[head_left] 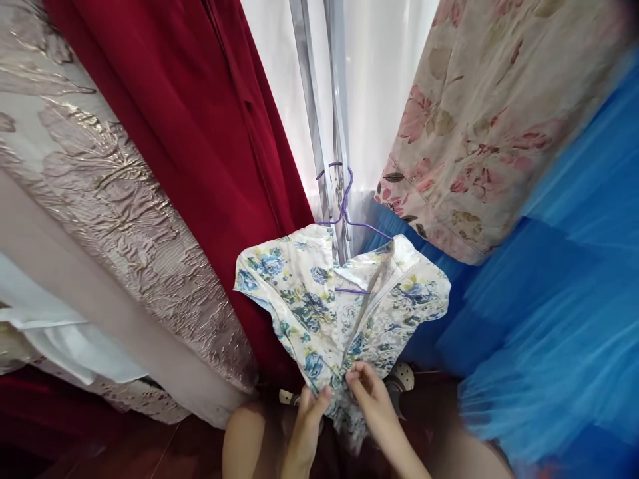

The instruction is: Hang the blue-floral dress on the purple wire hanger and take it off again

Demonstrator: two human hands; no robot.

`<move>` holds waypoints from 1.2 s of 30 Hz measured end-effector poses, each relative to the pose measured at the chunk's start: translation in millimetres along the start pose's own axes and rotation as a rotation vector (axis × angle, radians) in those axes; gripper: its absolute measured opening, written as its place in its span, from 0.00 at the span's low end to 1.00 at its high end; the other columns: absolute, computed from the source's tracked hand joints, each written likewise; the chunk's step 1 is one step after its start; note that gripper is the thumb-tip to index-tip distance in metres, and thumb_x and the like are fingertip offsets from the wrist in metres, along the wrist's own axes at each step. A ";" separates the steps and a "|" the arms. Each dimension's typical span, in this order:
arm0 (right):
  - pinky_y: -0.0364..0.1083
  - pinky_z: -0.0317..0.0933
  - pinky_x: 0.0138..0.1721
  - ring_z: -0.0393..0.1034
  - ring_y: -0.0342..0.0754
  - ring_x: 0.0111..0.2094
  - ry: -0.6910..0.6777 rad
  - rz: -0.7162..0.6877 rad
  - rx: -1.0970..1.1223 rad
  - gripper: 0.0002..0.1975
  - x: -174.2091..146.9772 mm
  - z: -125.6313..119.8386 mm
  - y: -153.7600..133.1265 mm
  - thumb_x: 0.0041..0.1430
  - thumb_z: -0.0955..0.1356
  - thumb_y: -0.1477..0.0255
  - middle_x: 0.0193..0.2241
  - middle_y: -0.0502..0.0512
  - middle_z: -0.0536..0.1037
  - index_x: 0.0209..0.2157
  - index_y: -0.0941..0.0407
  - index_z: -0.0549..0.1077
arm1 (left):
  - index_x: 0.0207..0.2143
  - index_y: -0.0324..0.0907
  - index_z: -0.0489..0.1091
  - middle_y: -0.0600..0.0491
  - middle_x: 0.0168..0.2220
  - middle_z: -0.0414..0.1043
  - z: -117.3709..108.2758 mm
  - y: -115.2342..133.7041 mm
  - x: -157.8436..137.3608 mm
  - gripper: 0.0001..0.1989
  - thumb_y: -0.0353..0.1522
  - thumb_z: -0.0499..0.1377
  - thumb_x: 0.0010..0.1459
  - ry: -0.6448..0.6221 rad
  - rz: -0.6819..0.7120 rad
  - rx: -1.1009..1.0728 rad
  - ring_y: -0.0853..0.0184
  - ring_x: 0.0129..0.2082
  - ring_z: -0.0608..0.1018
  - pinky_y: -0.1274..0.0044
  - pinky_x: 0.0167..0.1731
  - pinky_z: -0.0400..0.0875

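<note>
A white floral dress (pixel 309 293) with blue and yellow flowers hangs on a purple wire hanger (pixel 344 206) in front of me. Its front opening gapes at the neck and narrows to a point at the waist. My left hand (pixel 312 412) is closed on the fabric at the left side of the waist, thumb on top. With thumb and fingertips, my right hand (pixel 367 392) pinches the lower end of the front opening. Whether a zipper pull or button lies under those fingertips is hidden. Below both hands, the skirt part bunches up.
A dark red garment (pixel 200 133) and a pinkish embossed one (pixel 150 219) hang at the left. At the right hang a beige floral garment (pixel 459 133) and blue tulle (pixel 539 299). Grey straps (pixel 312 80) run down against white cloth (pixel 384 66).
</note>
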State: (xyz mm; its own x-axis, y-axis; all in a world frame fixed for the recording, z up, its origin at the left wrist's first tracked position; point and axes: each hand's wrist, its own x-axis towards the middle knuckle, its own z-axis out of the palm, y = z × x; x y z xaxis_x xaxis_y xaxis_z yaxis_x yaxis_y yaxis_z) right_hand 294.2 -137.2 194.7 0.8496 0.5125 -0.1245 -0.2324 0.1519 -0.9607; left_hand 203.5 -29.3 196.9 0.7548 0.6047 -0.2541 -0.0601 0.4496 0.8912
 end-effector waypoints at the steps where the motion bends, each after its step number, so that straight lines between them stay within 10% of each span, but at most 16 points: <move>1: 0.41 0.59 0.27 0.65 0.44 0.24 -0.037 0.029 -0.011 0.16 -1.6 -0.6 3.1 0.58 0.71 0.56 0.23 0.46 0.70 0.34 0.54 0.69 | 0.56 0.41 0.73 0.41 0.55 0.75 5.4 1.0 -0.4 0.35 0.46 0.72 0.47 0.000 -0.015 0.076 0.47 0.60 0.72 0.58 0.63 0.62; 15: 0.44 0.66 0.28 0.73 0.47 0.25 -0.153 0.047 -0.331 0.18 -9.9 -50.2 -34.6 0.66 0.66 0.56 0.28 0.55 0.79 0.29 0.56 0.69 | 0.54 0.38 0.74 0.42 0.59 0.72 27.7 -16.9 8.2 0.26 0.43 0.62 0.56 -0.048 0.031 0.475 0.49 0.65 0.66 0.60 0.67 0.55; 36: 0.43 0.60 0.26 0.71 0.46 0.24 -0.171 0.114 -0.188 0.17 -20.8 -41.4 -52.4 0.66 0.66 0.56 0.25 0.52 0.78 0.32 0.56 0.70 | 0.53 0.41 0.74 0.45 0.52 0.77 39.1 -4.5 -8.8 0.26 0.42 0.66 0.53 -0.018 0.092 0.459 0.50 0.61 0.71 0.61 0.65 0.58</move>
State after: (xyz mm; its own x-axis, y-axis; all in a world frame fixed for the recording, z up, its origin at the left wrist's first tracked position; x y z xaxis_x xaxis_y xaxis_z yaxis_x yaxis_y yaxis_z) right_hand 308.4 -190.8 237.3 0.7272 0.6547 -0.2062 -0.2164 -0.0664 -0.9741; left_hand 222.7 -62.4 209.8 0.7715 0.6149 -0.1632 0.1650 0.0544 0.9848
